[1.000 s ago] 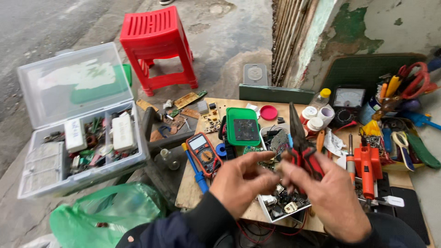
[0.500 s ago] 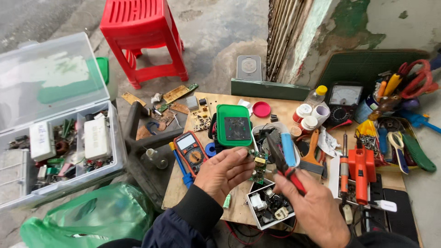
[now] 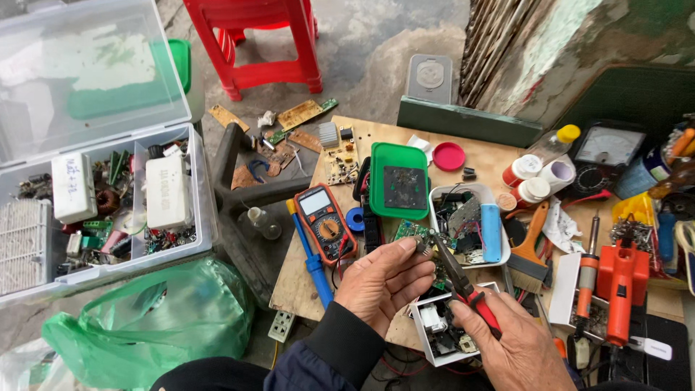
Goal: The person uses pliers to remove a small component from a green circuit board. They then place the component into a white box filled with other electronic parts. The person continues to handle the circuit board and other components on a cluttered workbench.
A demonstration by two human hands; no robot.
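Left hand (image 3: 387, 279) now higher, pinching circuit board (image 3: 414, 232) against pliers (image 3: 463, 279)

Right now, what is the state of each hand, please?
Left hand: closed, pinching a small green circuit board.
Right hand: closed, holding red-handled pliers.

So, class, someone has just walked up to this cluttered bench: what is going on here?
A person sits over a wooden board crowded with electronics tools. Their left hand pinches a small green circuit board at the fingertips, while the right hand grips red-handled pliers whose tips meet that board. Just below sits a small white box of parts. An orange multimeter and a green tray lie to the left, and an open clear parts case stands on the ground.
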